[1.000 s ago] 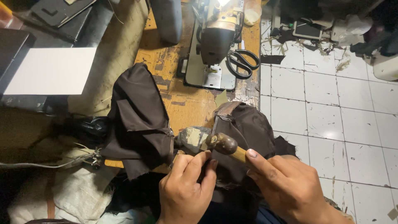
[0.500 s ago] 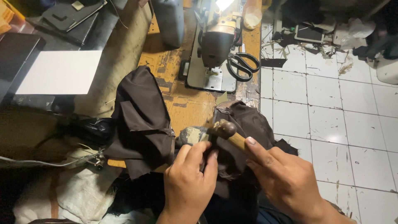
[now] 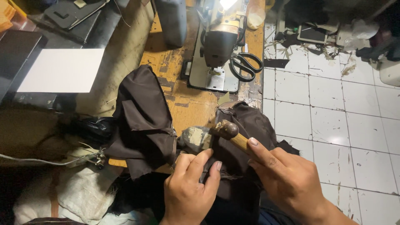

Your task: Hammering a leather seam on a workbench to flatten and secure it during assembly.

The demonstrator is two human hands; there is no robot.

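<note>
The dark brown fabric (image 3: 233,125) gets pinched by the left hand (image 3: 189,189) at lower centre while the right hand (image 3: 287,179), gripping the hammer (image 3: 227,130), looks mid-tapping, needing a square blow next.

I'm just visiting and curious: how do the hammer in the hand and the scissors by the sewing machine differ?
The hammer is gripped by the right hand, its head over the dark brown fabric; the scissors lie untouched on the wooden table beside the sewing machine. The hammer has a pale wooden handle and a rounded dark head; the scissors have black looped handles. The hammer sits near the person, the scissors farther off. Both are hand tools.
</note>
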